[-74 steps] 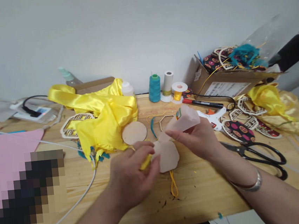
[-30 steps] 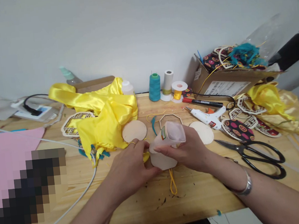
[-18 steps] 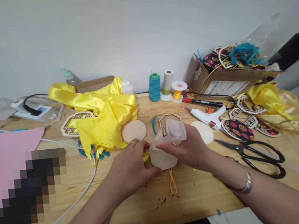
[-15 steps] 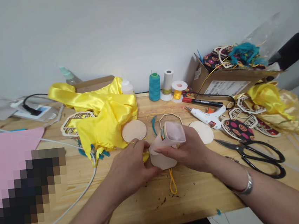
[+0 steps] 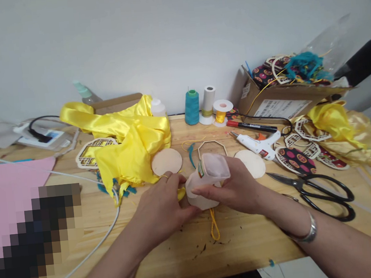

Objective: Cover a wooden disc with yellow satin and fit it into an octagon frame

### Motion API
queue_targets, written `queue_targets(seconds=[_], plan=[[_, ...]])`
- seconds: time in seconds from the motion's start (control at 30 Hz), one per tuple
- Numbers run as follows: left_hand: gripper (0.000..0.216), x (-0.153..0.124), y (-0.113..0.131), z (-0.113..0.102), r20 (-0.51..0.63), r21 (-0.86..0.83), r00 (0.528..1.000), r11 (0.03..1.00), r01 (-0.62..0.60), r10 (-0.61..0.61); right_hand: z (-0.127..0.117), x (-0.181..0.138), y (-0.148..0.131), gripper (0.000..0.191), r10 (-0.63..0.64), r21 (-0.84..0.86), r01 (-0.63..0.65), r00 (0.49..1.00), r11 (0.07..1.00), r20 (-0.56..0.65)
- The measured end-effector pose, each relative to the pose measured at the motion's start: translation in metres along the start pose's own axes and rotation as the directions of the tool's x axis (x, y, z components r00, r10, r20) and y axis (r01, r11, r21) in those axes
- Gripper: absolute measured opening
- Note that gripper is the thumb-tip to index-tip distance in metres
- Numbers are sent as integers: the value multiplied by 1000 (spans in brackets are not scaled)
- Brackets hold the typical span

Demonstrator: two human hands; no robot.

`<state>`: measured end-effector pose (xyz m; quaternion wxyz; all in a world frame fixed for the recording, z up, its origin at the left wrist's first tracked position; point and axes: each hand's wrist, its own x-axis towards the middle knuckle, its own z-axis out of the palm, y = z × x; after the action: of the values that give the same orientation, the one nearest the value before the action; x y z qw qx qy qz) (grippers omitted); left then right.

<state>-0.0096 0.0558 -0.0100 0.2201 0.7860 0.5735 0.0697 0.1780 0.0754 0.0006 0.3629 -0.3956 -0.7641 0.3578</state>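
Note:
My right hand [image 5: 234,186] grips a translucent white squeeze bottle [image 5: 208,174], tipped nozzle-down onto a pale wooden piece [image 5: 205,203] lying on the wooden table [image 5: 247,238]. My left hand [image 5: 161,207] is closed with its fingertips pinching the left edge of that piece, next to a scrap of yellow fabric [image 5: 180,193]. A yellow cord loop [image 5: 214,228] trails out from under the piece toward me.
Yellow satin cloth [image 5: 126,140] lies at the back left, with a wooden disc [image 5: 166,161] beside it. Thread spools [image 5: 191,108], a glue gun [image 5: 256,142], black scissors [image 5: 321,189], patterned ornaments [image 5: 294,161] and a cardboard box [image 5: 283,99] fill the right. A pink sheet [image 5: 10,191] lies left.
My right hand has brought the bottle down from a raised tilt onto the wooden piece and now shifts it slightly left. My left hand stays pinching the piece.

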Motion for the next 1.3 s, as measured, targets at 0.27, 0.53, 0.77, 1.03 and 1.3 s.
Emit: queue_targets(seconds=[0.27, 0.53, 0.77, 1.03, 1.3], plan=[[46, 1, 1, -2, 35, -3, 999, 999, 40, -40, 0, 3, 11, 21, -7, -62, -4, 986, 998, -166], [45, 1, 2, -2, 45, -23, 998, 998, 53, -52, 0, 3, 9, 19, -32, -80, 21, 990, 997, -139], [48, 2, 2, -3, 50, -25, 997, 998, 55, -54, -2, 6, 19, 17, 41, -91, -67, 965, 994, -260], [54, 2, 0, -3, 35, -30, 998, 998, 51, -49, -16, 9, 6, 18, 15, -108, -54, 942, 993, -336], [24, 1, 0, -7, -276, -199, 948, 974, 104, -158, -39, 14, -4, 25, 77, -77, -107, 944, 991, -321]])
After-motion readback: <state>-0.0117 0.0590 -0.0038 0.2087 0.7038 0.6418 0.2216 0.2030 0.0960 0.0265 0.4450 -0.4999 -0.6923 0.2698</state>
